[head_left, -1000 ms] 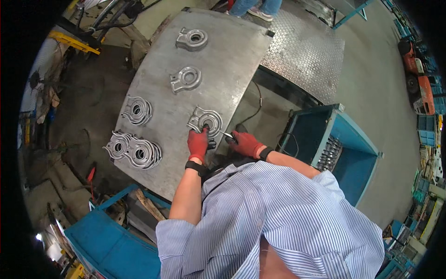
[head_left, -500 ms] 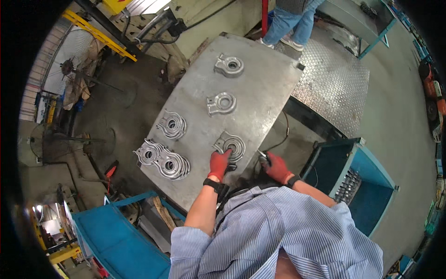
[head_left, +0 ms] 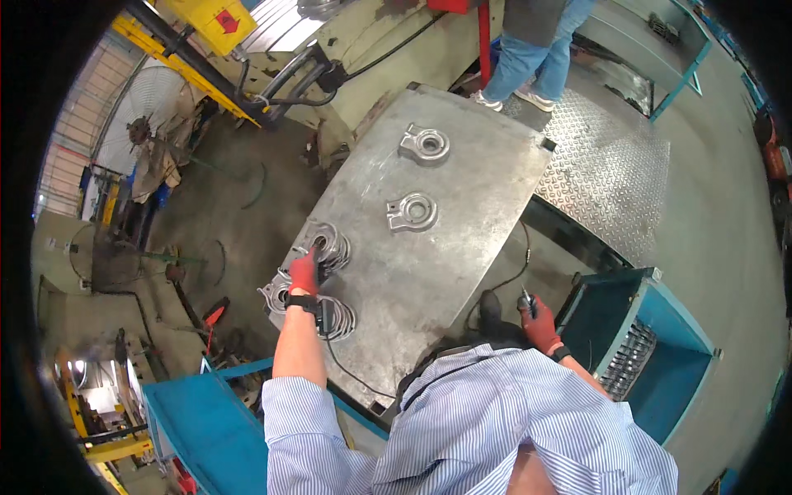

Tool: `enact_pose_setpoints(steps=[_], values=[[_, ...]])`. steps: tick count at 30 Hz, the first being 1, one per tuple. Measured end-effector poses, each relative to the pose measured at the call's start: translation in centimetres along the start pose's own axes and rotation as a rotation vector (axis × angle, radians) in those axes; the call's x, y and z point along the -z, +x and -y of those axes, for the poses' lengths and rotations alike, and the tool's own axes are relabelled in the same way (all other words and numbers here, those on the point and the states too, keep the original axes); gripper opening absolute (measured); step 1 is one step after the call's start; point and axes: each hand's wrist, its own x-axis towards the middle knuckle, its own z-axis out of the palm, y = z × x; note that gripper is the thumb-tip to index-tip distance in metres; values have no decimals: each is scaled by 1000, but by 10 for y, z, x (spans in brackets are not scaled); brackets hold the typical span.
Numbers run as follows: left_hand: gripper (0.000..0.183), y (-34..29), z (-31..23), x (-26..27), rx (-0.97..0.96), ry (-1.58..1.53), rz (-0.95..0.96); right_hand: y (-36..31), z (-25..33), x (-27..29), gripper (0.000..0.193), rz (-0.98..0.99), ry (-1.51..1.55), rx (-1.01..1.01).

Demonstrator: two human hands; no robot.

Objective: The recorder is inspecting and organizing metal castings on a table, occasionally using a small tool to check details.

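My left hand [head_left: 304, 272], in a red glove, reaches over the left side of the metal table [head_left: 470, 276]. Its fingers are closed at the ring of a flanged metal part [head_left: 328, 238] on top of a small stack. Just nearer, partly under my wrist, lies another pile of the same parts [head_left: 338, 320]. Off the table's right edge, my red-gloved right hand [head_left: 540, 324] grips a dark hand tool [head_left: 525, 303] with a slim metal tip. Two single flanged parts, one far [head_left: 426, 144] and one mid-table [head_left: 413, 212], lie flat, apart from both hands.
A blue bin [head_left: 689, 318] holding several small metal pieces stands at my right, and a blue frame [head_left: 202, 421] at the lower left. Beyond the table, a person in jeans [head_left: 528, 70] stands by the tread plate [head_left: 610, 186]. A thin cable [head_left: 355, 371] crosses the near table corner.
My left hand has moved left from the table's near right side to the stack; the part it touched there is gone from that spot. My right hand with the tool has shifted rightward. The view has shifted.
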Motion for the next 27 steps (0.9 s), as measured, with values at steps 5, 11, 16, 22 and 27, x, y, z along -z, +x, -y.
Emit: enact_pose_setpoints(steps=[5,11,16,22,27], values=[[59,19,24,-13,-88,639,-196,4,-27,2,38,-19,-40,-52],[58,-88,-106,-92,-307,524,-149,6,3,10,42,-49,-67,-35],[59,-92,-125,-191,-790,783,56,6,12,18,39,16,-77,-75],[85,-81,-159,-259,-612,1199,144,-8,-1,32,35,-61,-58,-77],[85,-61,-155,-277,-589,1251,153,-21,-12,39,31,-184,-101,-124]])
